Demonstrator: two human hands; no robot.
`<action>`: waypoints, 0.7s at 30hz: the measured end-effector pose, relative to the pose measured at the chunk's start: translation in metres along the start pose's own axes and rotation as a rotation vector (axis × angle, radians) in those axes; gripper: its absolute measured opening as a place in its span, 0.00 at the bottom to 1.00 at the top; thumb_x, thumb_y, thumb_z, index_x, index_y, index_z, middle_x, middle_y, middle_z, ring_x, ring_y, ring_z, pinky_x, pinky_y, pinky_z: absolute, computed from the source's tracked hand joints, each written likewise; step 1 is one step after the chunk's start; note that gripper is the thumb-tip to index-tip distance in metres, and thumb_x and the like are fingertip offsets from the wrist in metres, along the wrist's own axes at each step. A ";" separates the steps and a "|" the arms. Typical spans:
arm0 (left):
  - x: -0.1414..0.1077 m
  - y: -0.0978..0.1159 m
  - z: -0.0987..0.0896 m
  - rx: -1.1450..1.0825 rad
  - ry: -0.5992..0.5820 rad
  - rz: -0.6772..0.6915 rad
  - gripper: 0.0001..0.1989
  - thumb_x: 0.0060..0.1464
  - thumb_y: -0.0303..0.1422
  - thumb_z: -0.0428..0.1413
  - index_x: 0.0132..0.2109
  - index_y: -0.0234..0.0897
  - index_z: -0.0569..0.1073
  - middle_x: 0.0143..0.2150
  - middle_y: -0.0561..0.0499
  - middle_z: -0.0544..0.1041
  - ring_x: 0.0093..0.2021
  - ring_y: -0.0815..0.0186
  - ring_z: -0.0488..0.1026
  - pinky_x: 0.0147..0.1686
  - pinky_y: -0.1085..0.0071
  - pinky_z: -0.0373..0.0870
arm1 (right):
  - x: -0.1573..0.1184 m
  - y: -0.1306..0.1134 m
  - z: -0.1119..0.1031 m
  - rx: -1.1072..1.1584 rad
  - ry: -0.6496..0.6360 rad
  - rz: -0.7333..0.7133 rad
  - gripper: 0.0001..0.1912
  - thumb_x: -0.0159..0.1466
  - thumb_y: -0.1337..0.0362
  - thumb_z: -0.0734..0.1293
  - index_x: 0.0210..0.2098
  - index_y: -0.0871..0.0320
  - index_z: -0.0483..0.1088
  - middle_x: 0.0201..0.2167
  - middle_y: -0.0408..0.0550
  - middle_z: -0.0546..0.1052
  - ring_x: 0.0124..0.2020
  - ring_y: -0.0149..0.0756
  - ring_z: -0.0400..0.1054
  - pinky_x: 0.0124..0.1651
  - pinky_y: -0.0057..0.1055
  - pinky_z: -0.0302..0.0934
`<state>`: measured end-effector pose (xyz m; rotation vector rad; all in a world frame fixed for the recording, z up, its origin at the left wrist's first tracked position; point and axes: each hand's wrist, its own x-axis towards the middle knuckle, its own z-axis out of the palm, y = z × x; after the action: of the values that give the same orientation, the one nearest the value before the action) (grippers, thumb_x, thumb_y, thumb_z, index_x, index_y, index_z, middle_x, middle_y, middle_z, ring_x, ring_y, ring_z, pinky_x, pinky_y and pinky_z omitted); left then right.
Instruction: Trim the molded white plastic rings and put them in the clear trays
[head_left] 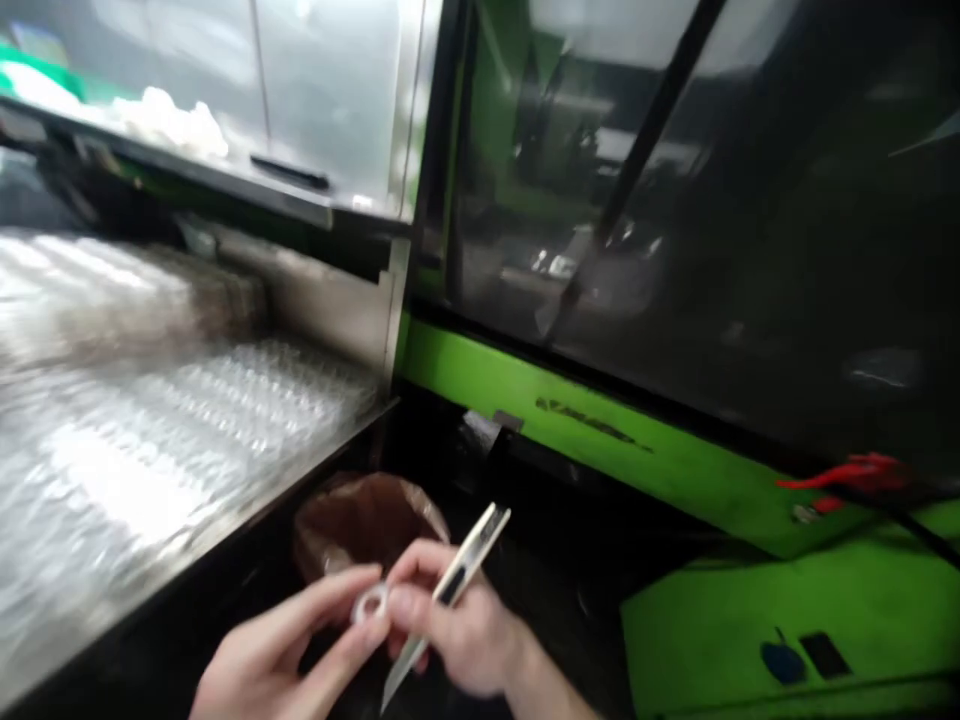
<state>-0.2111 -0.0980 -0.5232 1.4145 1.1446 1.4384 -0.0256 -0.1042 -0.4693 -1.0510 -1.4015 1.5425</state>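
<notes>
Between the thumb and fingers of my left hand (300, 640) is a small white ring (370, 604), pinched at its edge. My right hand (469, 625) is closed around a box cutter (472, 550) with a pale handle, its blade out and pointing down toward the bottom of the view. The right fingertips also touch the ring's right side, so both hands meet at it. Just behind the hands is a brown plastic bag (367, 520) with its mouth open.
On the left, a table carries clear plastic trays (217, 420) in rows. Above it, a shelf (225, 185) holds a black pen-like item (289, 172) and a crumpled white thing (172, 122). A green machine (585, 410) with a dark window stands ahead; a red tool (855, 478) lies at its right.
</notes>
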 end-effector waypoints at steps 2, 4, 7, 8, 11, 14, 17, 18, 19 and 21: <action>-0.004 0.026 -0.009 -0.013 -0.120 -0.040 0.13 0.46 0.46 0.71 0.42 0.61 0.85 0.38 0.52 0.85 0.34 0.48 0.83 0.35 0.64 0.85 | -0.001 0.000 0.002 0.076 -0.080 -0.011 0.26 0.63 0.41 0.73 0.37 0.60 0.72 0.22 0.41 0.73 0.18 0.24 0.62 0.21 0.20 0.58; -0.004 0.044 -0.017 -0.198 -0.238 -0.110 0.15 0.50 0.37 0.72 0.46 0.54 0.85 0.40 0.49 0.85 0.37 0.55 0.84 0.38 0.71 0.85 | -0.001 0.002 0.004 0.099 -0.107 -0.007 0.21 0.65 0.46 0.73 0.36 0.60 0.71 0.22 0.40 0.73 0.18 0.24 0.63 0.20 0.19 0.58; -0.007 0.046 -0.027 -0.453 -0.368 -0.243 0.17 0.54 0.30 0.71 0.51 0.47 0.84 0.42 0.47 0.85 0.40 0.60 0.84 0.43 0.75 0.83 | 0.001 0.002 0.009 0.113 -0.150 0.024 0.17 0.68 0.51 0.72 0.35 0.60 0.71 0.22 0.40 0.74 0.17 0.23 0.62 0.19 0.19 0.57; -0.010 0.042 -0.030 -0.502 -0.387 -0.268 0.17 0.55 0.29 0.70 0.51 0.47 0.83 0.42 0.48 0.85 0.41 0.61 0.83 0.44 0.75 0.83 | 0.001 0.002 0.012 0.113 -0.162 0.037 0.17 0.68 0.52 0.72 0.35 0.59 0.70 0.22 0.40 0.74 0.17 0.23 0.62 0.19 0.19 0.57; -0.019 0.030 -0.033 -0.576 -0.386 -0.267 0.16 0.56 0.26 0.69 0.50 0.45 0.83 0.41 0.50 0.84 0.40 0.63 0.83 0.43 0.77 0.83 | 0.002 0.004 0.018 0.109 -0.189 0.080 0.16 0.68 0.52 0.72 0.35 0.59 0.70 0.21 0.39 0.73 0.17 0.24 0.62 0.18 0.19 0.57; -0.024 0.023 -0.033 -0.577 -0.324 -0.209 0.16 0.54 0.25 0.71 0.49 0.46 0.83 0.41 0.51 0.84 0.39 0.63 0.82 0.42 0.76 0.83 | 0.005 0.008 0.021 0.109 -0.211 0.118 0.17 0.68 0.52 0.73 0.35 0.59 0.71 0.21 0.39 0.74 0.16 0.24 0.62 0.17 0.19 0.57; -0.027 0.023 -0.033 -0.486 -0.211 -0.175 0.16 0.52 0.27 0.72 0.47 0.45 0.83 0.43 0.50 0.84 0.42 0.63 0.82 0.45 0.76 0.82 | 0.008 0.008 0.016 0.112 -0.175 0.122 0.16 0.67 0.52 0.74 0.35 0.59 0.71 0.23 0.41 0.75 0.18 0.25 0.64 0.19 0.21 0.59; -0.027 0.025 -0.034 -0.454 -0.171 -0.173 0.16 0.50 0.28 0.73 0.47 0.44 0.84 0.45 0.49 0.84 0.44 0.62 0.82 0.47 0.76 0.82 | 0.008 0.006 0.014 0.109 -0.140 0.104 0.16 0.66 0.53 0.74 0.34 0.59 0.72 0.25 0.41 0.75 0.19 0.26 0.66 0.20 0.22 0.60; -0.027 0.027 -0.035 -0.430 -0.137 -0.173 0.16 0.50 0.28 0.74 0.46 0.43 0.84 0.46 0.48 0.84 0.45 0.62 0.83 0.47 0.76 0.81 | 0.007 0.003 0.011 0.105 -0.097 0.078 0.15 0.66 0.55 0.75 0.33 0.59 0.72 0.26 0.42 0.76 0.20 0.26 0.67 0.23 0.23 0.63; -0.026 0.030 -0.038 -0.431 -0.094 -0.185 0.15 0.49 0.28 0.74 0.44 0.42 0.83 0.46 0.47 0.84 0.44 0.60 0.83 0.47 0.76 0.82 | 0.003 -0.004 0.005 0.105 -0.014 0.011 0.12 0.64 0.58 0.76 0.32 0.58 0.73 0.29 0.43 0.76 0.25 0.28 0.69 0.29 0.26 0.67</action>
<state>-0.2464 -0.1334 -0.5006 1.0353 0.8199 1.3698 -0.0311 -0.1028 -0.4651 -0.9876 -1.3116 1.6158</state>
